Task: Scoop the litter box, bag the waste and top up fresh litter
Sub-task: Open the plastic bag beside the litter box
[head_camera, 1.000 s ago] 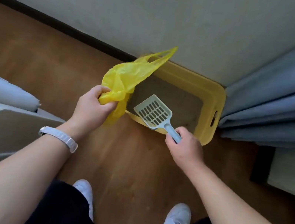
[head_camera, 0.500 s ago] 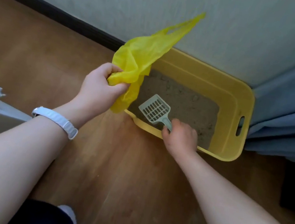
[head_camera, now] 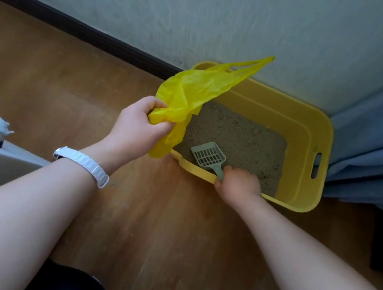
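My right hand (head_camera: 238,186) grips the grey-green slotted plastic scoop (head_camera: 208,158), its handle running back toward me, head on the sand in the yellow plastic litter box (head_camera: 314,130); my left hand (head_camera: 137,128) bunches the yellow plastic bag (head_camera: 194,89) just left.

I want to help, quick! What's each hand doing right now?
Left hand: closed, gripping the bunched yellow bag.
Right hand: closed round the scoop handle, scoop head on the litter.

Slotted scoop (head_camera: 208,156) on litter (head_camera: 239,137), yellow box (head_camera: 314,130).
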`<state>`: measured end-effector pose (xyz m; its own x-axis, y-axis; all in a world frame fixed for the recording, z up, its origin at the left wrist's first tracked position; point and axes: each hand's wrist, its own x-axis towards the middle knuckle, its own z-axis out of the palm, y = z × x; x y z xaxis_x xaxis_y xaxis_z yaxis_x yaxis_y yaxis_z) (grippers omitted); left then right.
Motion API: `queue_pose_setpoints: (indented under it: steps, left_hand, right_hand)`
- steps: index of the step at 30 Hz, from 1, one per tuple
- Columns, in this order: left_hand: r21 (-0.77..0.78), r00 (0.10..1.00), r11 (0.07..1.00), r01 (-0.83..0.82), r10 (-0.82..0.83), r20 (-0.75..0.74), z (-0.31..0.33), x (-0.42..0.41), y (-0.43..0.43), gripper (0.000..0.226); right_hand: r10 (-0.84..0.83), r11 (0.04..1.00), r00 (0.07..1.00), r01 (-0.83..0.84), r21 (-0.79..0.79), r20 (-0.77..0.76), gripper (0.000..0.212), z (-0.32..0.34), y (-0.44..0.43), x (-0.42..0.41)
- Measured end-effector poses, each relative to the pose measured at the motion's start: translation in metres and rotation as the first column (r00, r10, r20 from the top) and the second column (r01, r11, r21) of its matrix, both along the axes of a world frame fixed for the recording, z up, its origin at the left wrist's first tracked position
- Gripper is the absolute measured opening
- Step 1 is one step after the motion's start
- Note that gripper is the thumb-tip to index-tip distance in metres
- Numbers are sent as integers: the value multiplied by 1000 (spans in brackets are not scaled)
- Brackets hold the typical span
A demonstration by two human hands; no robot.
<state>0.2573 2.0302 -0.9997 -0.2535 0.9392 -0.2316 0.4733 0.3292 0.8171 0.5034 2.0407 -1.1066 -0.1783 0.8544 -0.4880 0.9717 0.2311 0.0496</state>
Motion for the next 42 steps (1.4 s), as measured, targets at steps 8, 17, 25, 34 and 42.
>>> queue_pose_setpoints:
  steps: [8, 17, 25, 34, 42]
  left_hand:
    - [20, 1000, 1000, 17, -17, -15, 2, 10, 6, 22]
    - [43, 989, 989, 145, -145, 13, 9, 41, 7, 26]
    - [110, 867, 910, 400, -336, -368, 9, 35, -7, 50]
    - [288, 749, 753, 592, -381, -542, 13, 47, -13, 42]
    - [472, 897, 768, 434, -415, -149, 24, 58, -5, 76]
  right_hand:
    - [10, 999, 968, -20, -37, -250, 27, 56, 1, 28]
    - [-15, 979, 812, 132, 157, -583, 14, 156, 7, 33]
    - [135, 848, 706, 281, 450, -695, 30, 176, 36, 39]
    - [-235, 971, 700, 194, -136, -674, 33, 162, 33, 30]
    - [-110, 994, 650, 80, -76, -752, 3, 164, 28, 32]
